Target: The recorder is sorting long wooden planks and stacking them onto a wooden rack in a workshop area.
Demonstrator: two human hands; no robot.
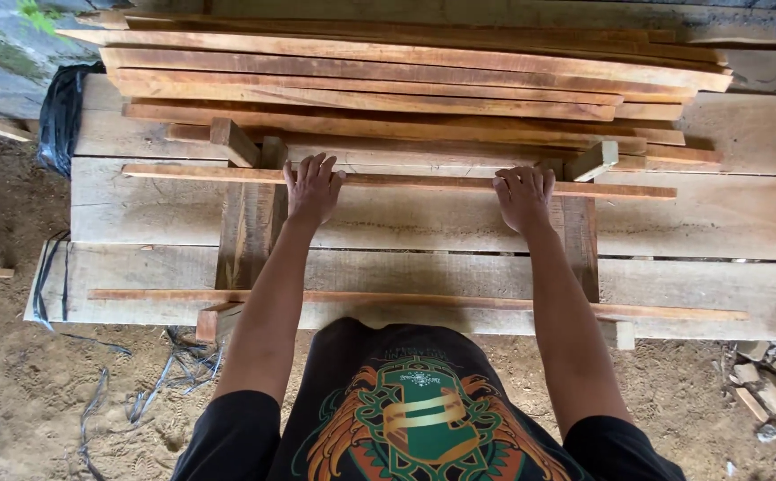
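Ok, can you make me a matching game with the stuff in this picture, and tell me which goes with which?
Things:
1. thin wooden strip
2. black plastic bag
3. pile of reddish planks
4. second thin strip

Places:
A. at the far left edge of the wide boards
B. under both hands, the left hand and the right hand
C. nearest the person, untouched
D. stacked behind the hands

Pairs: 1-B, 2-A, 3-D, 4-C
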